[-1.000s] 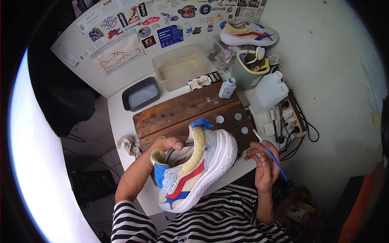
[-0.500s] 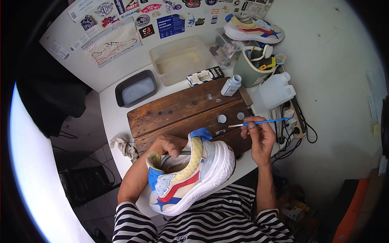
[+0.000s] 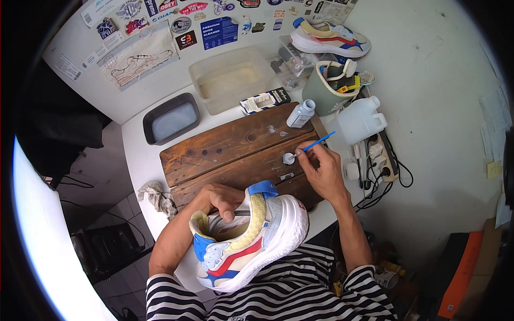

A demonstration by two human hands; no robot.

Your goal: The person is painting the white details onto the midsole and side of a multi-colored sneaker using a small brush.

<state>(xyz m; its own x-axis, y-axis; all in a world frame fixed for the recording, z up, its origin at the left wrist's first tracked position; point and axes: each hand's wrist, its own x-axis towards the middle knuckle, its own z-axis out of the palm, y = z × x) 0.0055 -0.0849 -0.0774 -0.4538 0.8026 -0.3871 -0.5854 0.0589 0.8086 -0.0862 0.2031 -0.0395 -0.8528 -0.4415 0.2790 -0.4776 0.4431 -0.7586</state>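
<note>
My left hand [image 3: 222, 200] is closed on a multicoloured sneaker [image 3: 249, 241] with a thick white sole, the thumb at its opening by a grey metal coil. The shoe is tilted above the table's near edge. In my right hand [image 3: 321, 168] a thin blue paintbrush [image 3: 319, 142] is pinched between thumb and fingers. Its tip is at a small round cap [image 3: 289, 159] with white stuff in it, on the dark wooden board [image 3: 214, 155]. An uncapped pale bottle [image 3: 301, 113] stands behind the cap.
At the back are a black tray [image 3: 171, 119], a clear plastic tub [image 3: 230, 80] and a green bin [image 3: 332, 88] of brushes. A second sneaker [image 3: 332, 40] rests on boxes. To the right stand a white jug [image 3: 361, 120] and a power strip [image 3: 390, 155]; a crumpled rag [image 3: 157, 198] lies left.
My right hand has moved left and forward, bringing the brush tip down to the cap and tilting its handle up. The sneaker stays in my left hand. The view has shifted slightly.
</note>
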